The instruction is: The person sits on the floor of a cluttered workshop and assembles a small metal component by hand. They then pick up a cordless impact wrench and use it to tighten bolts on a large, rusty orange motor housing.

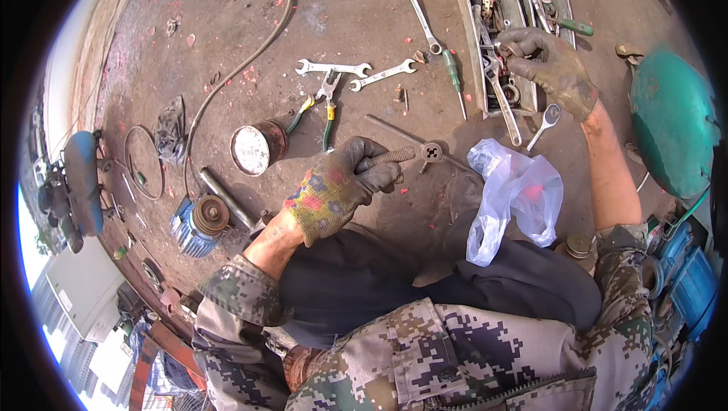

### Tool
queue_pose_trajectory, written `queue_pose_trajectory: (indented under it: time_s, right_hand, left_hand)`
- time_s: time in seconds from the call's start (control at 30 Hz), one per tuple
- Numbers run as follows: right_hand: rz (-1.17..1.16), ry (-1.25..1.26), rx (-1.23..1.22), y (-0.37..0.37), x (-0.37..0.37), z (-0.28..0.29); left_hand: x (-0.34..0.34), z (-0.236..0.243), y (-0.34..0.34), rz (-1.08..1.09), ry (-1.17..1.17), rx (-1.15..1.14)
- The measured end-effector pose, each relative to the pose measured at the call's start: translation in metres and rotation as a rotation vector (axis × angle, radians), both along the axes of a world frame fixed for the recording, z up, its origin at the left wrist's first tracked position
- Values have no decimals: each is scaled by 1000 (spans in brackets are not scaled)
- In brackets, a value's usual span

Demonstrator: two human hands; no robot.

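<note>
My left hand (334,183), in a worn patterned work glove, is closed around a threaded bolt (393,156) whose shank sticks out to the right. A second threaded end shows below it, between the fingers. My right hand (547,64), gloved too, is over the right edge of a metal tool tray (470,54). Its fingers are curled against a small round metal piece (503,48), too small to name. An adjustable wrench (502,104) leans out of that tray below the hand. To the right of the left hand lies a die stock (431,152) with its long handle.
Open-end wrenches (331,68), pliers (327,96), a screwdriver (453,77) and a ratchet (544,125) lie on the floor. A paint-stained can (254,147) and small motor (193,229) stand left. A clear plastic bag (512,199) lies by my right knee; a green rounded object (673,123) is far right.
</note>
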State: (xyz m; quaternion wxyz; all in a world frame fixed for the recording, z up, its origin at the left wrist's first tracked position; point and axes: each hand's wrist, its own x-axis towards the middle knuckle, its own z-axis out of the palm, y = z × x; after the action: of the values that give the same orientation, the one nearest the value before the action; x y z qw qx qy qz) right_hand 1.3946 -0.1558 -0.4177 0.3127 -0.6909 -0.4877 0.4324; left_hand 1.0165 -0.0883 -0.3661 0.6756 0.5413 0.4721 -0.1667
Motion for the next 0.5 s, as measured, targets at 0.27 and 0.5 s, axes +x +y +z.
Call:
queue_pose_trajectory:
  time_s: [0.27, 0.5]
  right_hand:
    - [155, 608, -115, 22, -116, 36]
    - [196, 533, -125, 27, -138, 32]
  left_hand:
    - [6, 12, 5, 266, -229, -37]
    - [-2, 24, 11, 240, -77, 56]
